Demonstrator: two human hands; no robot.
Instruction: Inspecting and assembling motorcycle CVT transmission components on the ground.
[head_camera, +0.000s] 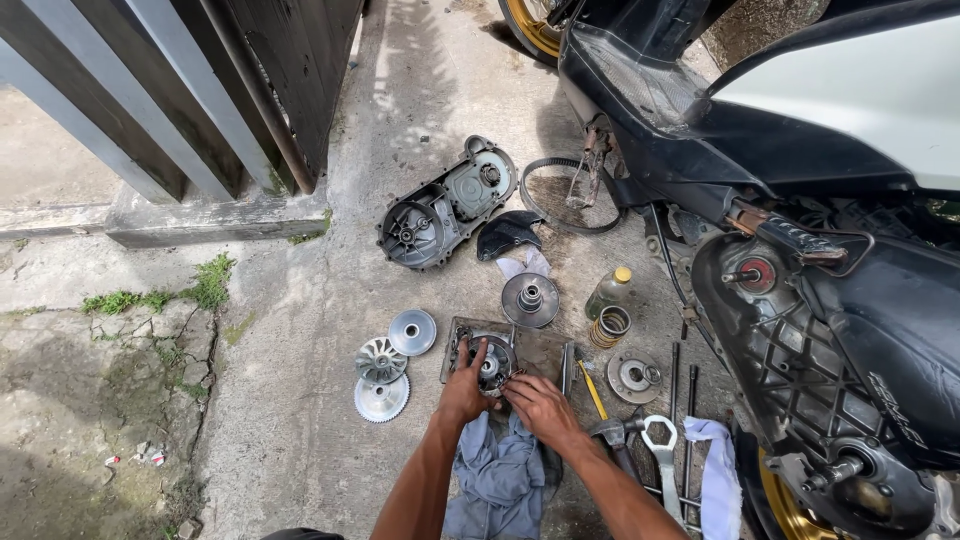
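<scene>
Both hands work on a round metal pulley part (495, 362) that sits in a shallow metal tray (535, 345) on the concrete ground (300, 400), directly ahead of the person at 12 o'clock from the forearms. The left hand (465, 390) grips the part's rim from 8 o'clock, fingers curled over the edge and thumb raised toward the centre hub. The right hand (540, 408) approaches from 4 o'clock; its fingertips (513, 381) are pinched narrow at the part's lower right edge, and whether they hold a small piece there cannot be told. The part lies flat, its axis vertical, so neither hand has a long side to align with; the left hand is the nearer and carries the hold. Both forearms converge from the bottom of the view, wrists slightly bent down. A blue-grey rag (500, 475) lies beneath the wrists. At 9 o'clock from the tray lie three round discs (385, 365); at 12 o'clock stands a clutch bell (530, 298), and beyond it a black crankcase cover (445, 205). At 3 o'clock lie a yellow-handled screwdriver (592, 388), a coil spring (611, 325) and a ring spanner (662, 445). The scooter (800, 250) stands at the right.
</scene>
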